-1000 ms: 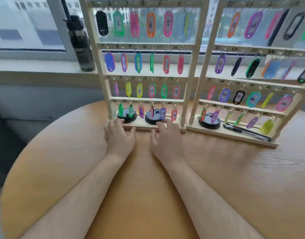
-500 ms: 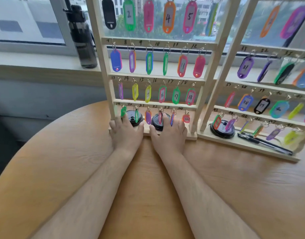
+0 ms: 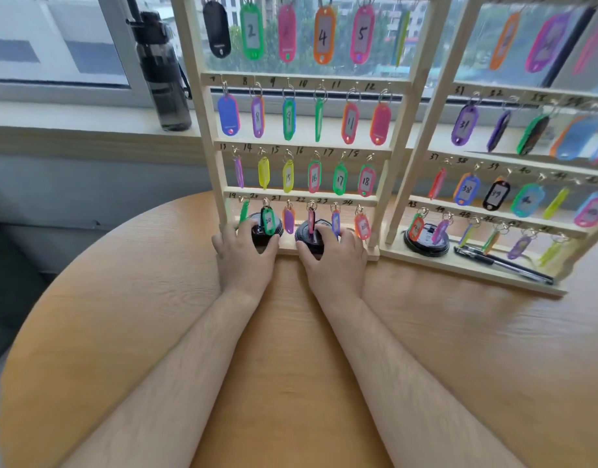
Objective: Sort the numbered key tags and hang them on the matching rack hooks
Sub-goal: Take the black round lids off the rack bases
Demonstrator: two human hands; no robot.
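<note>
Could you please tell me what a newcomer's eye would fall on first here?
Rows of bright numbered plastic key tags hang on two pale wooden racks at the round wooden table's far edge. At the left rack's base, the left hand and right hand each grip a black round disc.

You have two pale wooden racks standing upright, the left rack (image 3: pixel 324 147) just beside the right rack (image 3: pixel 425 130). Coloured oval key tags (image 3: pixel 350 123) hang on metal rings under handwritten numbers, for example the orange tag 4 (image 3: pixel 323 35) and the green tag 17 (image 3: pixel 340 179). Some tags hang edge-on, so their numbers are unreadable.
</note>
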